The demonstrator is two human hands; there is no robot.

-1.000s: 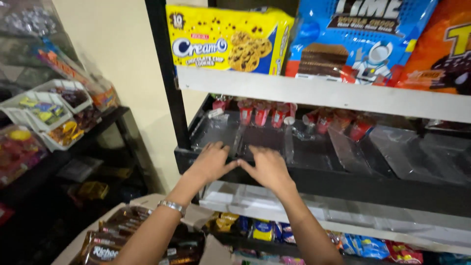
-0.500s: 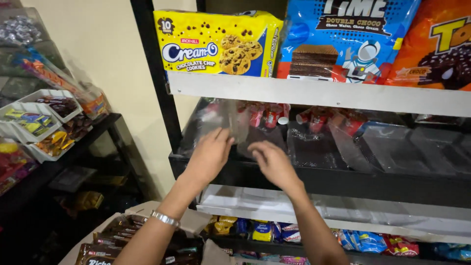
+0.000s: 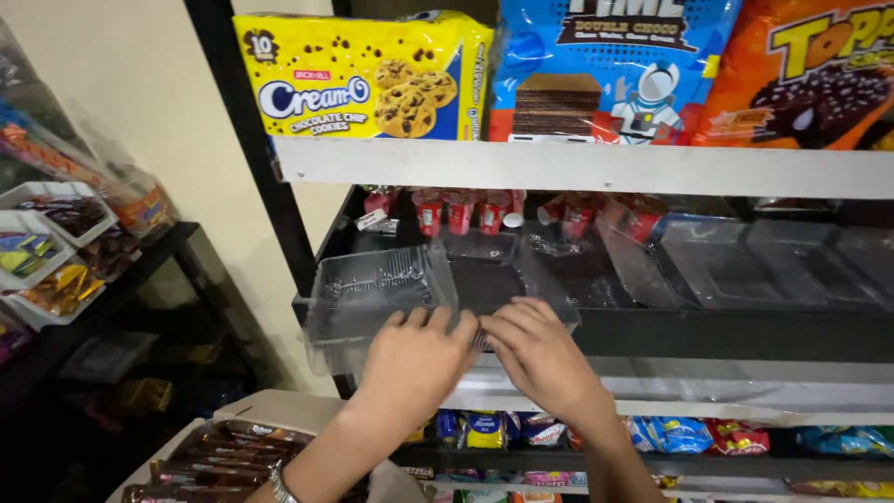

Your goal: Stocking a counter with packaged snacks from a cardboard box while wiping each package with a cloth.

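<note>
1. Shop shelving fills the view: a black-framed rack (image 3: 244, 177) with a pale shelf edge (image 3: 596, 168) running from 9 to 3 o'clock across the upper half.
2. On top of that shelf stand big snack packs: a yellow cookie pack (image 3: 363, 79) at 11 o'clock, a blue wafer pack (image 3: 605, 70) at 12, an orange pack (image 3: 810, 74) at 2.
3. Under it, a dark shelf tray (image 3: 726, 270) at 3 o'clock holds clear plastic liners, with small red cups (image 3: 461, 212) at its back, near 12.
4. A side rack with white candy trays (image 3: 42, 251) sits at 9 o'clock.
5. A clear plastic container (image 3: 377, 298) juts out over the dark shelf's front edge, tilted, just left of centre.
6. The left hand (image 3: 414, 363), at 6 o'clock, has its fingers curled over the container's near rim, gripping it.
7. The right hand (image 3: 540, 359), just beside it at 5 o'clock, lays loosely bent fingers on the container's right end; whether it truly grips, I cannot tell.
8. A box of brown bars (image 3: 219, 456) lies at 7 o'clock.
</note>
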